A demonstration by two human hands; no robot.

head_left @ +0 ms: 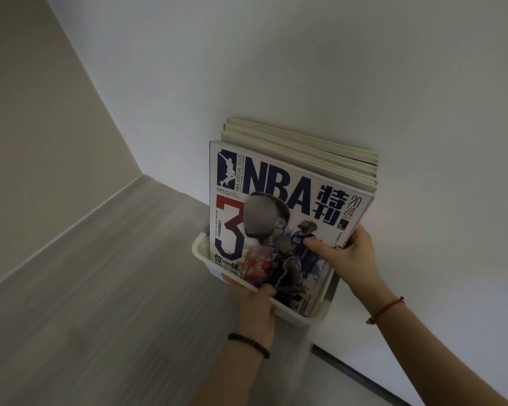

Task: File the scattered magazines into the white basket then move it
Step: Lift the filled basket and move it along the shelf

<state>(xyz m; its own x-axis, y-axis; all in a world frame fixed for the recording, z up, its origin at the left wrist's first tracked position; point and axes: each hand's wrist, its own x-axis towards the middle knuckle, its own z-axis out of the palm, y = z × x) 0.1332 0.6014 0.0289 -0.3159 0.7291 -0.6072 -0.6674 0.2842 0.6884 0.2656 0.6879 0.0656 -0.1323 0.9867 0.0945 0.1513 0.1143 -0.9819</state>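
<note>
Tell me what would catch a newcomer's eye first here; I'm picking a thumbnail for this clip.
The glossy NBA special-issue magazine cover, with its big dark-blue title and red-and-blue 3, stands front and centre in the white plastic basket, more magazines stacked behind it. The left hand grips the basket's near rim, while the right hand pinches the cover's right edge. Behind is a plain white wall.

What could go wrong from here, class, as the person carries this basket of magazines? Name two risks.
1. The magazines stand far taller than the white basket and lean back, so they could tip out if the right hand lets go of the front cover.
2. The left hand grips only the basket's near rim, so the loaded basket might tilt or slip.
</note>
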